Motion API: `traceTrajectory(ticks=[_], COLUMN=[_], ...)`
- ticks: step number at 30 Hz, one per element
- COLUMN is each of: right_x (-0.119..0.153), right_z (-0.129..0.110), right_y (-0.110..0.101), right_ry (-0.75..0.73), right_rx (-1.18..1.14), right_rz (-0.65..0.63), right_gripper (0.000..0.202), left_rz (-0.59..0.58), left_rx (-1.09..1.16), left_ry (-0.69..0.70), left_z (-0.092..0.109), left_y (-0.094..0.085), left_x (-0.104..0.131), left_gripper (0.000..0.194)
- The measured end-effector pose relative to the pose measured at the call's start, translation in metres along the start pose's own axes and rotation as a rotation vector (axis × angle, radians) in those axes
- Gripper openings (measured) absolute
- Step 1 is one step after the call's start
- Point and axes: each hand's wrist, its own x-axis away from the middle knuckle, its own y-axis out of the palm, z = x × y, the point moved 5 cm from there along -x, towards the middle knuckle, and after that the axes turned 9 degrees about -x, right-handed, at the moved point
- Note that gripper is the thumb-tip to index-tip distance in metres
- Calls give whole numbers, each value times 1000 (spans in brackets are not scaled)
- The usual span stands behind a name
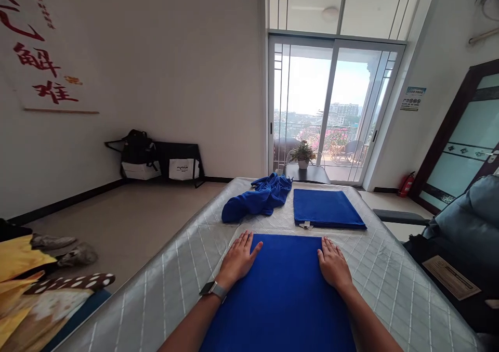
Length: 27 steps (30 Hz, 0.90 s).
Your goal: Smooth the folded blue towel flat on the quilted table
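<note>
A smooth blue cloth (286, 295) lies flat on the quilted silver-grey mattress (171, 269) in front of me. My left hand (238, 258) rests flat at the cloth's far left corner, fingers stretched out and thumb apart; a watch is on that wrist. At the far right corner my right hand (334, 262) lies flat along the edge, fingers extended. Neither hand grips anything. Beyond them a neatly folded blue cloth (327, 209) with a small white tag sits to the right. A crumpled blue cloth (259, 198) lies to its left.
Behind the mattress stands a dark table (314, 174) with a potted plant (303, 154) before sliding glass doors. A grey armchair (468, 217) is close on the right. At lower left are yellow and patterned fabrics (23, 258). A black backpack (138, 148) is by the wall.
</note>
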Motion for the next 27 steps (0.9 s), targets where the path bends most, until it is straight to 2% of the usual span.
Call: traceTrajectory(ticks=[7,10,12,14,15,17,19,21,22,24,27], right_x=[2,3,4,4,4,5,5,6,7,7,6], right_z=[-2,-3,-4,-5,-5,-5,-4,-2,0,3,5], right_y=[-2,-4,-5,-6,-7,-7,-6,-4,-2,1,4], right_ry=[13,13,13,17,19,20,5,-38,-63,-101,-106], right_rx=[-28,-31,-36,-46,-51,-48,-22,15,32,59,73], right_rz=[20,23,22,19,17,16,19,16,10,-2,-8], right_gripper=[63,63,63,63,63,63,62,61,60,61,63], left_rz=[5,-50,-70,-15,27,89,73,62,56,40,11], left_rx=[-13,-91,-147,-161,-140,-33,137,265,312,363,366], left_ry=[14,-28,-88,-86,-43,98,243,324,333,323,286], left_z=[0,1,9,35,55,107,165,214,232,255,260], left_y=[1,-5,-15,-29,-36,-47,-51,-51,-50,-45,-33], left_x=[0,-6,-12,-16,-17,-14,-8,-3,-1,-2,-7], left_gripper=[82,86,91,90,87,76,69,66,66,68,70])
